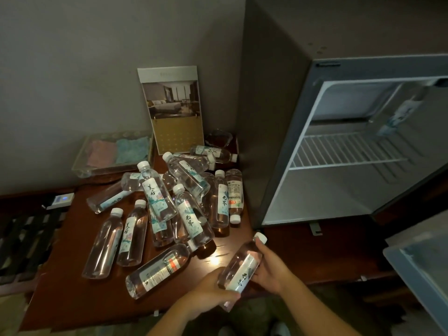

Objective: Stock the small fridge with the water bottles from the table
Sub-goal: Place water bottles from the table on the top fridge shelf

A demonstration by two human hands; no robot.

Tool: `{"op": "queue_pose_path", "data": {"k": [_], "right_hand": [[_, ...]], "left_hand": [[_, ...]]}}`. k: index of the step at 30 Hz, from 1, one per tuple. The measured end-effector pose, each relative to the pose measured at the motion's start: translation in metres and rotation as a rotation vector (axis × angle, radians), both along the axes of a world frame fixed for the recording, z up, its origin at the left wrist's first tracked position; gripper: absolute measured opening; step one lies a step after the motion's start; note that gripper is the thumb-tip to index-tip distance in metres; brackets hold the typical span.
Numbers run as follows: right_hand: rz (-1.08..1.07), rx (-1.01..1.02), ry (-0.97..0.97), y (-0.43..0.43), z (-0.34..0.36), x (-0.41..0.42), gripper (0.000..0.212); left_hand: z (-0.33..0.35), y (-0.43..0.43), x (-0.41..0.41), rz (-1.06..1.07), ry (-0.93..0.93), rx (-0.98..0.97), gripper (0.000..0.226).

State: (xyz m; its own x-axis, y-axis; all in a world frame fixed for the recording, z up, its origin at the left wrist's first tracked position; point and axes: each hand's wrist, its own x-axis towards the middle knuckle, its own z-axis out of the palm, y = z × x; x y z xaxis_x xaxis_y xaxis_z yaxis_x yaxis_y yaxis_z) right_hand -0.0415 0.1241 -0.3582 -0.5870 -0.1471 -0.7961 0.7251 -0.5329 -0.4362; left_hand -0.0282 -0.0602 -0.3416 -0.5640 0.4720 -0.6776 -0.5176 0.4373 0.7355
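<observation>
A clear water bottle (242,265) with a white cap and a pale label is held at the table's front right corner. My left hand (211,291) grips its base and my right hand (269,267) wraps its upper part. Several more bottles (186,209) lie in a loose pile on the dark wooden table (72,287). The small fridge (339,154) stands open on the right, with a white wire shelf (344,151) and one bottle (397,112) upright on it at the back right.
The open fridge door (421,267) juts out at the lower right. A clear tray (114,151) with folded cloths and a standing hotel card (174,110) sit against the wall. A small white device (60,200) lies at the left.
</observation>
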Motion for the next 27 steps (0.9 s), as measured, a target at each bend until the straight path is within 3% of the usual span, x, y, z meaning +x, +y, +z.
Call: {"op": "queue_pose_path", "data": {"k": [6, 11, 14, 19, 27], "right_hand": [[-0.026, 0.142, 0.213, 0.026, 0.033, 0.007, 0.053], [-0.059, 0.43, 0.383, 0.054, 0.09, 0.006, 0.051], [-0.165, 0.538, 0.443, 0.075, 0.121, 0.002, 0.03], [-0.306, 0.649, 0.573, 0.11, 0.176, -0.004, 0.02], [-0.371, 0.706, 0.775, 0.164, 0.251, -0.024, 0.023]], "left_hand": [[0.025, 0.031, -0.008, -0.014, 0.005, 0.085, 0.061], [0.045, 0.074, -0.015, -0.018, 0.182, 0.116, 0.067], [0.065, 0.106, -0.022, 0.005, 0.32, 0.117, 0.062], [0.11, 0.158, -0.037, 0.015, 0.644, 0.067, 0.056], [0.171, 0.226, -0.077, 0.03, 0.776, 0.228, 0.046]]}}
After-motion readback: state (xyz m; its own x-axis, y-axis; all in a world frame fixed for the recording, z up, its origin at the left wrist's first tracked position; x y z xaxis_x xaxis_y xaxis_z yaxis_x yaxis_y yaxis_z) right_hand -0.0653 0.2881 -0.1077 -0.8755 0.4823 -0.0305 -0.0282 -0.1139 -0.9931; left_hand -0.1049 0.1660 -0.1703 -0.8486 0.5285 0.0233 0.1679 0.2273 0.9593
